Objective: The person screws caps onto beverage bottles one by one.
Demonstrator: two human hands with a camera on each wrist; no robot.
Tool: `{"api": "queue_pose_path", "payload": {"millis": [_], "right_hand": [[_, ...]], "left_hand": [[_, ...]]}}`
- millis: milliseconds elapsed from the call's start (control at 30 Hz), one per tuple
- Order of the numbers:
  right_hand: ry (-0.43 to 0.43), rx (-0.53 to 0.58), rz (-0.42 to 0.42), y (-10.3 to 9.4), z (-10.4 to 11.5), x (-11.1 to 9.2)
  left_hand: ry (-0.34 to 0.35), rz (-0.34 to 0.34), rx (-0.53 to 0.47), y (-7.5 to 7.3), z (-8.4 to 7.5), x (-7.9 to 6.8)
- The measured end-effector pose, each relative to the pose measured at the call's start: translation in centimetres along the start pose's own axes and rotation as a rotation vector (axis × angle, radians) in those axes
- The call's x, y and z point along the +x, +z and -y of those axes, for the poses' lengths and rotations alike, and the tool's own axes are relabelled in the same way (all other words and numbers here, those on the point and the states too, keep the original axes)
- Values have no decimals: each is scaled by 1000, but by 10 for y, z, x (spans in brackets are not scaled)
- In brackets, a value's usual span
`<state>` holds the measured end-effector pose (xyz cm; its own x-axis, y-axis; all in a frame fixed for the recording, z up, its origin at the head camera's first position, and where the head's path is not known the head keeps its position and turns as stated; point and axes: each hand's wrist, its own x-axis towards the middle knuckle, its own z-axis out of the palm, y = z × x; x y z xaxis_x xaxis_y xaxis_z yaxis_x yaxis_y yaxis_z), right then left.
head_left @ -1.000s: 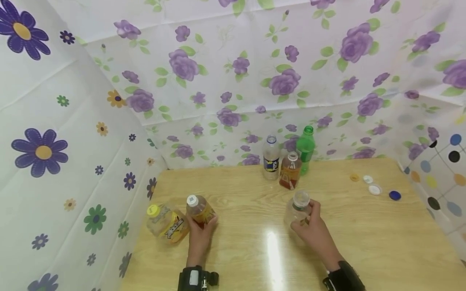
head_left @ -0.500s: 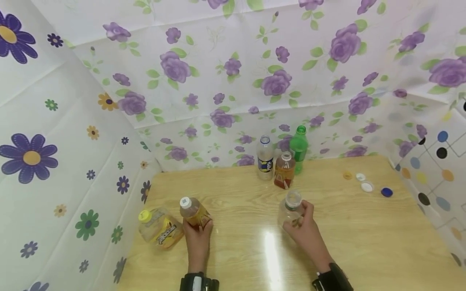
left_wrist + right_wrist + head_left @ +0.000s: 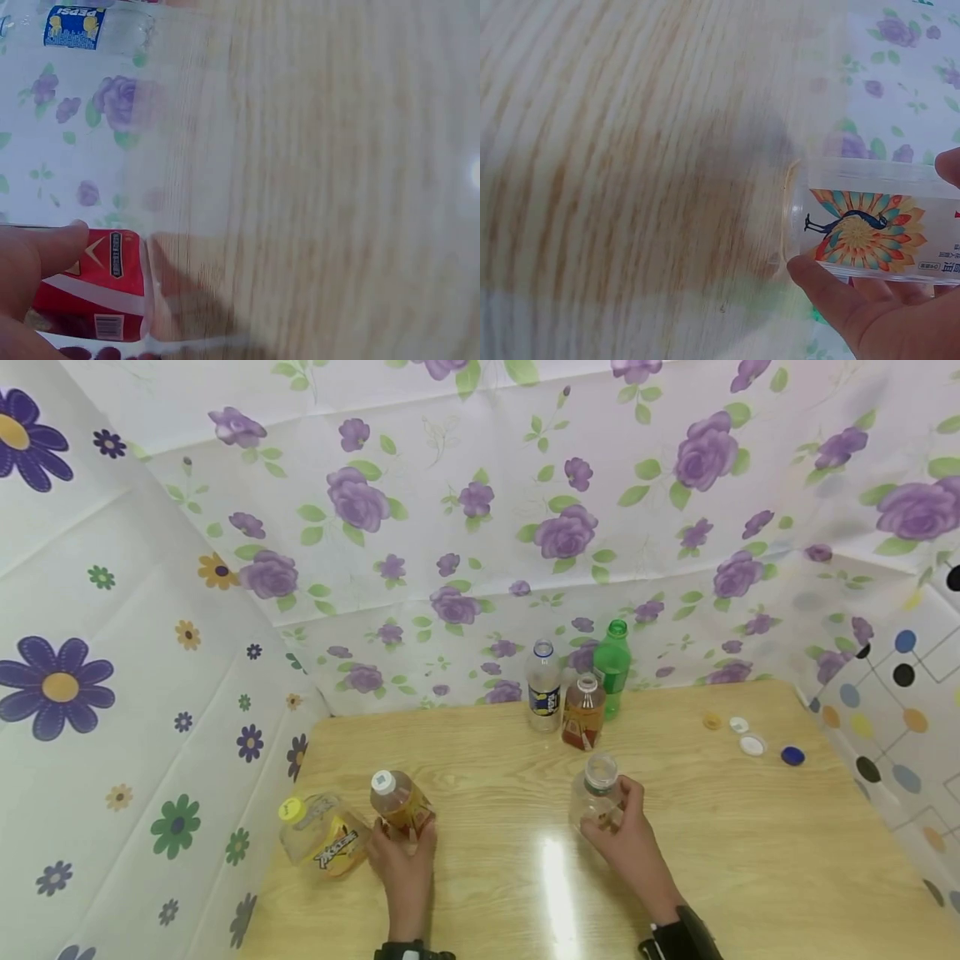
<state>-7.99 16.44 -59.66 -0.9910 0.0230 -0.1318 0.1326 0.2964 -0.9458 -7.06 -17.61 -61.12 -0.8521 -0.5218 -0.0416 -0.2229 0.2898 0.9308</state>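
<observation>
At the left of the table, my left hand grips a white-capped bottle with brownish plastic. Its red label with a barcode shows in the left wrist view, between the thumb and the lower part of the hand. Beside it is a clear bottle with a yellow cap, tilted in the head view. My right hand holds a clear, uncapped bottle by its side. A peacock picture on that bottle's label is seen in the right wrist view. The fingers behind the bottle are partly hidden.
Toward the back stand a clear Pepsi bottle, an uncapped amber bottle and a green bottle. Several loose caps lie at the right, among them a blue cap. Flowered sheeting borders the wooden table.
The head view has shifted, so everything sits a little farther left. Both hands keep their bottles in nearly the same places; the left hand's grip has moved slightly.
</observation>
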Motion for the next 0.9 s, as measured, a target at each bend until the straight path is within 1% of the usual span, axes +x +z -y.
{"api": "queue_pose_path", "payload": {"millis": [67, 133, 233, 367, 467, 600, 700, 900], "right_hand": [[-6, -4, -5, 0, -1, 0], [-12, -7, -14, 0, -1, 0], [-18, -8, -18, 0, 0, 0], [-5, -2, -10, 1, 3, -2], [10, -1, -8, 3, 3, -3], [3, -4, -9, 6, 0, -5], [-15, 3, -6, 9, -2, -7], [-50, 5, 6, 13, -2, -11]], "left_hand": [[-13, -10, 3, -1, -1, -3], [-19, -12, -18, -1, -1, -6], [-21, 1, -23, 1, 0, -12], [-15, 18, 24, 1, -2, -17], [-9, 53, 61, 2, -3, -17], [-7, 157, 83, 5, -3, -15], [11, 249, 67, 11, -1, -15], [92, 428, 22, 26, -1, -19]]}}
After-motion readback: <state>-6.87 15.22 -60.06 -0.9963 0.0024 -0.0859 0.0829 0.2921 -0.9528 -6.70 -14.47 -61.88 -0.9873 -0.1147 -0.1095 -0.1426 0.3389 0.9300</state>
